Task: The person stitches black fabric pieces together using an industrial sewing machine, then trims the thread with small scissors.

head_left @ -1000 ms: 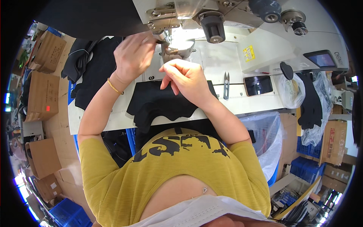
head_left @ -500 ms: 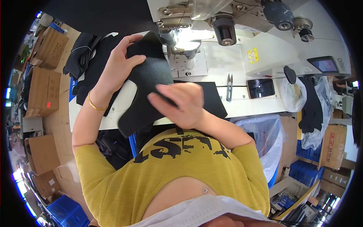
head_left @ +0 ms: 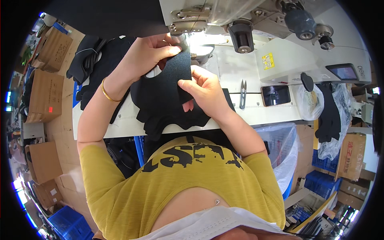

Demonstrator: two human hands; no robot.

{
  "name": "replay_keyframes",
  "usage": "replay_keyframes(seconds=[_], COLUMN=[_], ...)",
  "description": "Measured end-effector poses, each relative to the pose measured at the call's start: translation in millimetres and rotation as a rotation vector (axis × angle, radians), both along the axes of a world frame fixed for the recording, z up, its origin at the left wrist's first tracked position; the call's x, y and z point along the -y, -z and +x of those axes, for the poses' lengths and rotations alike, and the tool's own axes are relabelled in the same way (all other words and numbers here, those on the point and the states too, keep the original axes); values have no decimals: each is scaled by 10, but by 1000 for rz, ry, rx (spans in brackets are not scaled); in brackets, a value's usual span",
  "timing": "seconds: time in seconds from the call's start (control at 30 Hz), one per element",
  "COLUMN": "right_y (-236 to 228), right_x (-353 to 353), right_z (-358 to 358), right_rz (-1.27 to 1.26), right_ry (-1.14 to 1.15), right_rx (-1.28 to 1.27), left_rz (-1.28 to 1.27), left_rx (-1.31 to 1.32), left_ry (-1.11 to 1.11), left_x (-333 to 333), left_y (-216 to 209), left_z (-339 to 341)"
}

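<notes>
A black cut fabric piece [head_left: 170, 78] with a curved notch is held up in front of the sewing machine [head_left: 200, 28]. My left hand [head_left: 154, 54] pinches its upper end close to the lit needle area, thumb on top. On its right edge my right hand [head_left: 204, 88] grips the cloth between thumb and fingers. Below lie more black fabric pieces [head_left: 172, 120] with wavy edges, spread along the table's front edge. The machine's needle and foot are partly hidden by my left hand and the glare.
Thread snips [head_left: 243, 95] and a phone [head_left: 276, 95] lie on the white table [head_left: 256, 112] to the right. Stacked black pieces [head_left: 86, 60] sit at the left. A clear-lined bin [head_left: 280, 148] stands by my right arm; cardboard boxes [head_left: 44, 96] stand farther left.
The fabric piece has turned and shifted toward the needle area. My left hand moved right along with it. My right hand, blurred and loose before, now grips the edge. More layered cloth shows below.
</notes>
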State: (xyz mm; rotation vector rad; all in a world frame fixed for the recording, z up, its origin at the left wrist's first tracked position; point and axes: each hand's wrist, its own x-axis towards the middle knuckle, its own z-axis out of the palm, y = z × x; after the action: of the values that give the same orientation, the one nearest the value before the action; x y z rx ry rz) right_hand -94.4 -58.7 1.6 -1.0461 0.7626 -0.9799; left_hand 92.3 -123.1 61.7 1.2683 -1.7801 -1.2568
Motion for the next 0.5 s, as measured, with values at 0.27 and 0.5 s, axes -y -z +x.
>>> replay_keyframes(seconds=[0.27, 0.5], right_y=[-29, -124], right_x=[19, -112], right_z=[-32, -81], right_rz=[18, -18], right_ry=[5, 70], right_rx=[15, -39], left_rz=[45, -513], left_rx=[-24, 52], left_ry=[-19, -164], left_x=[43, -203], left_y=[40, 137], left_z=[-33, -97])
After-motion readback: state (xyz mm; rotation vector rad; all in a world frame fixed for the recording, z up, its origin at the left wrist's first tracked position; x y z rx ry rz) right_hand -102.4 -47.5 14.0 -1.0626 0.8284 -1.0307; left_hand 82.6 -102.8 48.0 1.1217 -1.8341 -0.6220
